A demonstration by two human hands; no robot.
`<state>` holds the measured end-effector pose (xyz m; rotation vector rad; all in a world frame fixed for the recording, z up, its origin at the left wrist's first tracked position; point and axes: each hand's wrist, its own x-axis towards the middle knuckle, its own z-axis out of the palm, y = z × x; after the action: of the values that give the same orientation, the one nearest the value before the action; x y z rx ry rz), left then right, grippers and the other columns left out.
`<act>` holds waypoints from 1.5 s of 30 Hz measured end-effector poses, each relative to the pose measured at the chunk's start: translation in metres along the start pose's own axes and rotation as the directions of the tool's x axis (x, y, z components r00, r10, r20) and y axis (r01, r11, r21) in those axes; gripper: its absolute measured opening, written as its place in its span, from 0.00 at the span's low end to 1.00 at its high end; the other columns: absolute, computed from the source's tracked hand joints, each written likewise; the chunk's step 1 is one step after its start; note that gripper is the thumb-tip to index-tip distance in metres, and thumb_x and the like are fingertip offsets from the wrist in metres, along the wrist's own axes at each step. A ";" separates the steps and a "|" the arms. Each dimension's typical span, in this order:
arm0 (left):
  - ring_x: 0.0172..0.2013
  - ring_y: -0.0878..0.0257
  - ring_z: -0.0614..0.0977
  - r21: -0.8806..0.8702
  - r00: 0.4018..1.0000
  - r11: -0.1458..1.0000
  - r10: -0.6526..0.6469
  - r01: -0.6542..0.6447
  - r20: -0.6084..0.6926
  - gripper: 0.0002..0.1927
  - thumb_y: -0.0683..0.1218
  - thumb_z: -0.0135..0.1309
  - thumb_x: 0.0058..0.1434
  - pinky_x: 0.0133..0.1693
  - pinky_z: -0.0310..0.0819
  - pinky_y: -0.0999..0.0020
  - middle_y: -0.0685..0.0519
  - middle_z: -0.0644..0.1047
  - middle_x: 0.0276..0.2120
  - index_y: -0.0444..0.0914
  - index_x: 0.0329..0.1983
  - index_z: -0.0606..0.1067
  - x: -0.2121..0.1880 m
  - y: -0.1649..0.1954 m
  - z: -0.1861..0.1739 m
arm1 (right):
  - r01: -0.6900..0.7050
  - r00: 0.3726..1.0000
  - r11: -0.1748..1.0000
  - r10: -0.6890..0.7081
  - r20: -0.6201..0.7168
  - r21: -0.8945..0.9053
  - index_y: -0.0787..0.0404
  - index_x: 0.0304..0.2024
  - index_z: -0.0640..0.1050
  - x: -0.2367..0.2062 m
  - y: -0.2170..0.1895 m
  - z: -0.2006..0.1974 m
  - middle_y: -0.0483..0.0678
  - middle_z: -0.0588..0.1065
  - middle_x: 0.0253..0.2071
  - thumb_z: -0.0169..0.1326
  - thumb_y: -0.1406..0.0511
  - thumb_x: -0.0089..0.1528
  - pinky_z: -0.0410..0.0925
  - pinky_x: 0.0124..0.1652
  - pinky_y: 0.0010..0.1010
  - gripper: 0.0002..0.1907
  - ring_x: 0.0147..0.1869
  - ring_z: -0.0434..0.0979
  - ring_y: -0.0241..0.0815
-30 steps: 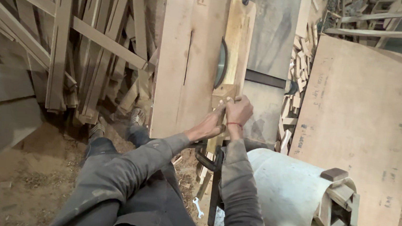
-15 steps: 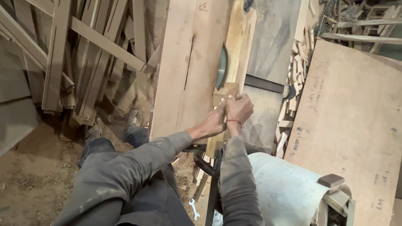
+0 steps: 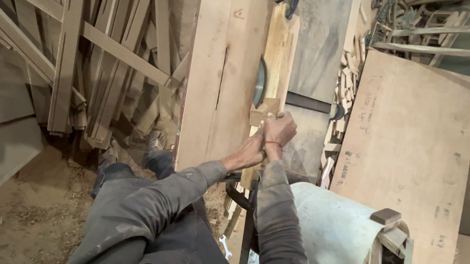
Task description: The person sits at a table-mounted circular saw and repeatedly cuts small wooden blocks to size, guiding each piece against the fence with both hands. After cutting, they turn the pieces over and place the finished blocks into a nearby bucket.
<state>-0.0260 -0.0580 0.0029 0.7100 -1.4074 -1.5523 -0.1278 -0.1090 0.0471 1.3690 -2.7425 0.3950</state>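
Note:
Both my hands meet on a small wooden block [image 3: 263,109] lying on the table-saw top [image 3: 222,81], just in front of the round saw blade [image 3: 260,83]. My right hand [image 3: 280,130] grips the block from the right, a red band on its wrist. My left hand [image 3: 252,145] presses against it from below, fingers closed on the wood. A long wooden fence board [image 3: 278,46] runs along the right of the blade.
Long timber strips [image 3: 73,52] lean in a pile at the left. A large plywood sheet [image 3: 406,156] leans at the right, beside offcuts [image 3: 345,90]. A curved pale panel [image 3: 333,234] sits by my right arm. Sawdust covers the floor [image 3: 22,204]; a small spanner [image 3: 226,247] lies below.
My hands have stayed on the block by the blade. The view has shifted slightly, with the saw table sliding a little lower and to the left in the frame.

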 end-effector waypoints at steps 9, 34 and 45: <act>0.64 0.31 0.69 -0.059 0.994 0.992 -0.109 0.110 0.025 0.43 0.47 0.51 0.57 0.65 0.65 0.50 0.24 0.66 0.64 0.27 0.74 0.52 0.009 0.006 -0.005 | 0.016 1.000 1.000 -0.015 -0.025 0.018 0.62 0.31 0.81 0.005 -0.003 0.003 0.61 0.80 0.32 0.67 0.61 0.51 0.72 0.43 0.50 0.12 0.40 0.81 0.65; 0.58 0.32 0.73 0.020 0.998 0.998 -0.059 0.060 -0.039 0.42 0.50 0.58 0.53 0.59 0.68 0.49 0.24 0.70 0.57 0.23 0.66 0.60 0.047 0.013 -0.015 | 0.141 0.990 0.986 -0.138 -0.038 0.088 0.61 0.32 0.83 0.036 -0.033 -0.012 0.59 0.80 0.33 0.68 0.58 0.52 0.72 0.42 0.46 0.14 0.41 0.81 0.62; 0.44 0.38 0.80 0.436 0.941 0.898 -0.196 0.060 0.274 0.29 0.53 0.62 0.54 0.44 0.74 0.48 0.35 0.79 0.43 0.33 0.55 0.72 -0.074 0.068 -0.109 | -0.276 0.864 0.769 -0.064 0.499 0.577 0.67 0.42 0.83 -0.161 0.095 -0.097 0.48 0.83 0.37 0.63 0.67 0.60 0.72 0.44 0.27 0.10 0.41 0.81 0.35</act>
<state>0.1167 -0.0381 0.0370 0.8539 -2.0111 -1.5216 -0.1119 0.0953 0.0960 1.6184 -3.2888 1.2525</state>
